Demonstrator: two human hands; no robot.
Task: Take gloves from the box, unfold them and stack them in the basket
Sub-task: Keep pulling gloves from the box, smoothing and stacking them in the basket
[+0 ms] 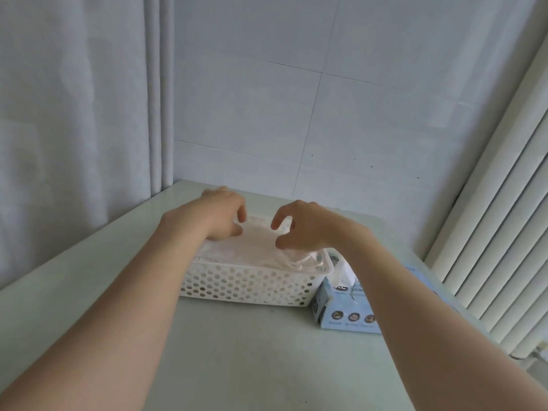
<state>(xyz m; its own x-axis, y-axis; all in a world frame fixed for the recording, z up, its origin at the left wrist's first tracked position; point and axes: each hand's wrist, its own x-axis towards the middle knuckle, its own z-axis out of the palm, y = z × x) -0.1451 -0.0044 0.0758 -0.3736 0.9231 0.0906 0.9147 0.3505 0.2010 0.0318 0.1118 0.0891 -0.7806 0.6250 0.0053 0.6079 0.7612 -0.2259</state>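
Observation:
A white perforated basket stands on the pale table and holds a stack of thin clear plastic gloves. The top glove lies spread flat across the stack. My left hand curls over its far left edge and my right hand over its right side, fingertips pinching the film. A light blue glove box sits against the basket's right end, partly hidden by my right forearm. A white glove sticks up out of its opening.
The table stands in a corner, with a white tiled wall behind it and a curtain to the left. A ribbed white radiator runs along the right side, close to the box.

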